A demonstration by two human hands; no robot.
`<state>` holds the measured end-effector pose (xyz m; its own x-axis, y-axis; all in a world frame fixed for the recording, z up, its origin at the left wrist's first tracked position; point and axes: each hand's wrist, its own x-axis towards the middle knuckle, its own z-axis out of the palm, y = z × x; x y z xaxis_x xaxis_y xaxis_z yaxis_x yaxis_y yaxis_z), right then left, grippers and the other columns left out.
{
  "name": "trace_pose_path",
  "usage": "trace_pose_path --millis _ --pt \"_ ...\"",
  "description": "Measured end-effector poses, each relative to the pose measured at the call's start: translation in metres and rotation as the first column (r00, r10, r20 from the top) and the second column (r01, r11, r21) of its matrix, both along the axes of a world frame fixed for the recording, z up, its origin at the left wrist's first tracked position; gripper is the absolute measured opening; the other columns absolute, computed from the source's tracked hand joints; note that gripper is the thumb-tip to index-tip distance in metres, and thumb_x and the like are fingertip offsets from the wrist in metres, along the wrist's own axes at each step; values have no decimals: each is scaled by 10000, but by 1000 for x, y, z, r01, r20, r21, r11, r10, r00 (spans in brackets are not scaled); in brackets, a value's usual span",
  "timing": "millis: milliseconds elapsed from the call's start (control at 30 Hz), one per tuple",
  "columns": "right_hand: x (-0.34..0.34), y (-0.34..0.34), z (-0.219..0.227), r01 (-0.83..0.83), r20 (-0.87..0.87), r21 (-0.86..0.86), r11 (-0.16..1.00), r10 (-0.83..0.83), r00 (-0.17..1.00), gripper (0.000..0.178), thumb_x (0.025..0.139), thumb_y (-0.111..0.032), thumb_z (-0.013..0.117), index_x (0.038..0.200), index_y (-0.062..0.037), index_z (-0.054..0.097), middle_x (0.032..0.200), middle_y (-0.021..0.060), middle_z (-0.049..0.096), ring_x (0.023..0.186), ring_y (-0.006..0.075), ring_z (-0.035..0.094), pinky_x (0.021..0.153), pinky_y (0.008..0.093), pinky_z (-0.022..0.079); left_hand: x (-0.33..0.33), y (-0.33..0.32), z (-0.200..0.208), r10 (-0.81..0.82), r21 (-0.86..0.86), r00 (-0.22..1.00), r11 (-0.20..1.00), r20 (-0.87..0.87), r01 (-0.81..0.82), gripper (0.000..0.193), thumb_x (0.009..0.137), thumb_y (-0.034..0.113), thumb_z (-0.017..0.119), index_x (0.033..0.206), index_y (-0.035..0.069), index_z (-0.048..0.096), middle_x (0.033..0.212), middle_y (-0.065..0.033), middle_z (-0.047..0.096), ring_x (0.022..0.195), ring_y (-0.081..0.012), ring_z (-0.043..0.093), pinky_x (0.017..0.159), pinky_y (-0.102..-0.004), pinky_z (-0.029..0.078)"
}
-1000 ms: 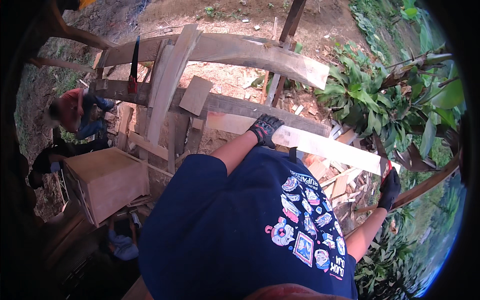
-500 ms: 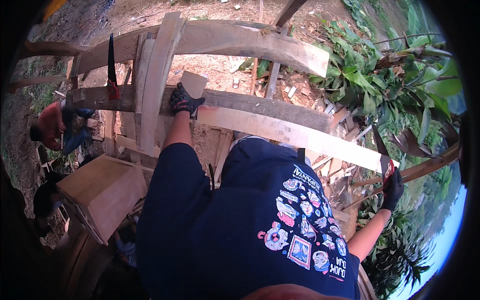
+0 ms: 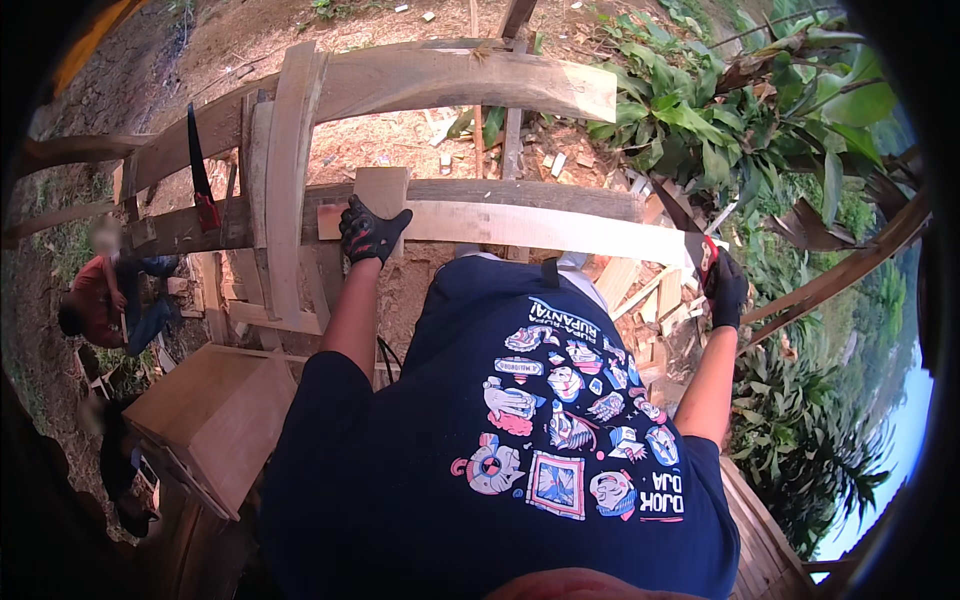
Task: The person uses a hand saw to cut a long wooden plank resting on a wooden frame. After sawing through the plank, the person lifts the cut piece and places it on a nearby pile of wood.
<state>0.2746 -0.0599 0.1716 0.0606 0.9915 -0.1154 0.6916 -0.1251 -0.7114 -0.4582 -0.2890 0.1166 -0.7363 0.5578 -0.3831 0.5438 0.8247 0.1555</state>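
Note:
A long pale plank lies on a darker, weathered beam. Across the plank's left part is a small flat wooden block. My left hand, in a black glove, is closed over this block, fingers on its left side and thumb on its right, pressing near the plank. At the plank's right end my right hand, also gloved, grips the red handle of a handsaw. The dark saw blade points up and away to the left, beside the plank's end.
Another handsaw with a red handle rests across the beams at left. Upright-looking boards cross the beams. A wooden box stands lower left. A person crouches at far left. Offcuts and leafy plants lie beyond.
The plank has shifted left, its left end now reaching past my left hand. The block has turned from tilted to nearly square across it. My right hand has moved left with the saw.

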Motion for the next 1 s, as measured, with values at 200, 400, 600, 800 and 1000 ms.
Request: trace_pose_path --millis 200,400,600,800,1000 --pt "-103 0 -19 142 -154 -183 973 -171 973 418 1025 -346 732 1303 -39 785 793 19 732 605 97 631 555 280 497 99 36 -7 -47 -105 994 993 97 57 1380 653 755 863 1661 -13 317 1454 -290 562 1360 -424 573 1119 -526 498" --pt "-86 -4 -73 45 33 -38 998 -44 999 494 991 -437 722 1290 -49 789 743 50 733 552 126 650 548 314 528 203 90 -1 -408 -46 904 908 124 416 1374 660 729 867 1671 -2 291 1490 -295 531 1375 -436 557 1133 -540 488" --pt "-95 1 -65 60 9 -88 994 -59 998 509 988 -447 691 1274 -35 779 1050 175 792 946 296 751 900 404 580 281 137 -6 -864 55 502 504 43 862 1304 674 611 901 1653 -19 315 1555 -292 483 1464 -438 475 1263 -534 347" --pt "-113 -9 -65 48 -82 -86 995 -55 995 568 1018 -477 640 1363 -31 710 1272 237 757 1190 407 720 1053 466 544 339 166 -27 -900 16 421 425 114 905 1296 688 616 896 1654 -16 308 1573 -282 466 1501 -432 440 1276 -550 318" --pt "-114 -19 -73 49 -242 -149 988 -85 967 571 1041 -465 599 1400 -27 673 1276 248 746 1195 431 709 1047 499 546 375 189 -40 -898 -18 427 428 110 904 1314 679 609 912 1660 -7 291 1599 -291 437 1513 -454 419 1281 -564 302"
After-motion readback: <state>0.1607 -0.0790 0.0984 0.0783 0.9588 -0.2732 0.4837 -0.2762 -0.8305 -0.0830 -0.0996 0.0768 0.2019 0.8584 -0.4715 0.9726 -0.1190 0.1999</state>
